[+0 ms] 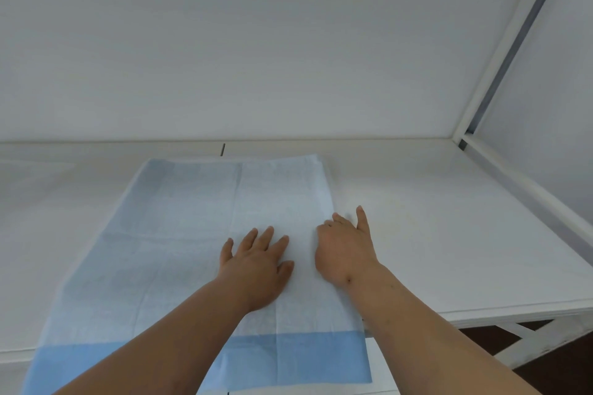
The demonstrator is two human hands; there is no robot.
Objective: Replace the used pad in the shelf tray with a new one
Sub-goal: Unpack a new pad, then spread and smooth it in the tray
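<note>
Hands lay on the pad. The left hand (256, 261) rested flat on the pad (179, 250), with its fingers straight and spread a little, holding nothing. The right hand (345, 248) sat at the pad's right edge. Its first finger pointed straight out, past the pad and onto the bare tray, and its other fingers were bent down at the pad's edge. I could not tell if those bent fingers had hold of the edge or only pressed on it. Both bare arms reached in from the near side of the pad.

The pad was blue, with fold lines across it and a darker blue strip along its near end. It lay spread out on the white tray (449, 234), and its near end hung over the tray's front edge. Beyond the pad's far end stood a white back wall (256, 42). Far to the right of the pad ran a white frame (500, 51) by a side wall.
</note>
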